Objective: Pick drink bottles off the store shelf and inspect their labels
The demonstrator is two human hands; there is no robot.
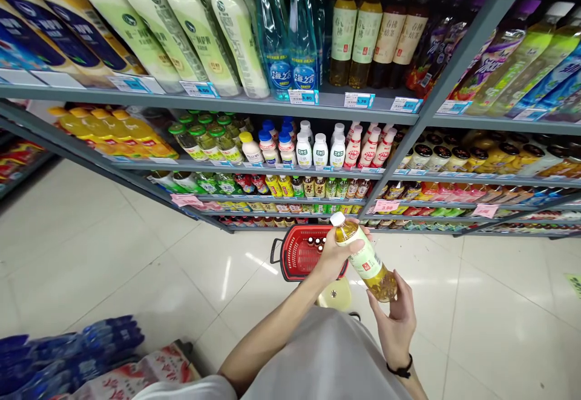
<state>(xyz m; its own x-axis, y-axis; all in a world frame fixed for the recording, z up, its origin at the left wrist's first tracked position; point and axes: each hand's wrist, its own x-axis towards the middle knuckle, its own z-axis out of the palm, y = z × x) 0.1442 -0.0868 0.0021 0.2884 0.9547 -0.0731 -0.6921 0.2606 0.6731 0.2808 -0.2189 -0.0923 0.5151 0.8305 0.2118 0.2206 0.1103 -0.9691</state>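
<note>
A bottle of tea with a white cap, pale green label and amber liquid is tilted in front of me, cap to the upper left. Wrapped around its upper part is my left hand. At the bottle's base, my right hand grips it between thumb and fingers; a black band circles that wrist. Dark bits lie in the liquid near the base. Below and behind the bottle, a red shopping basket sits on the floor with several small dark bottles inside.
Shelving full of drinks spans the front. Similar tea bottles stand on the upper shelf. A cream-coloured object is on the floor beside the basket. Blue-wrapped bottle packs and a white-and-red package lie at lower left.
</note>
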